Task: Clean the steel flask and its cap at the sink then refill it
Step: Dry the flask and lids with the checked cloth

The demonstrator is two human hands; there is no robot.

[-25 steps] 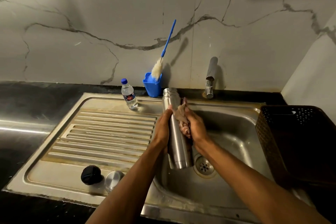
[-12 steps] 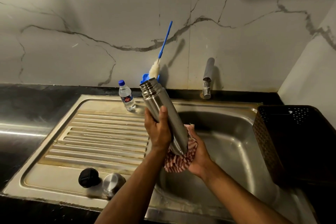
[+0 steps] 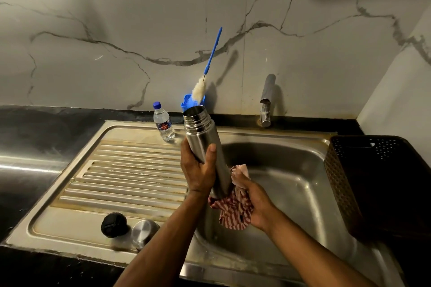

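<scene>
The steel flask (image 3: 202, 133) is uncapped and tilted, its threaded mouth up and to the left, over the left edge of the sink basin (image 3: 291, 184). My left hand (image 3: 198, 170) grips its middle. My right hand (image 3: 255, 202) holds a red-and-white striped cloth (image 3: 233, 212) wrapped around the flask's bottom end. A black stopper (image 3: 113, 225) and the steel cap (image 3: 143, 233) lie on the drainboard's near edge.
A small plastic water bottle (image 3: 164, 121) stands at the back of the ribbed drainboard (image 3: 130, 177). Behind the flask, a blue cup (image 3: 186, 103) holds a blue-handled bottle brush (image 3: 208, 70). The tap (image 3: 267, 100) juts from the wall. A dark perforated basket (image 3: 373, 182) sits right.
The flask went from upright in the basin to tilted left and raised. My right hand with the cloth slid from the flask's upper side down to its bottom end.
</scene>
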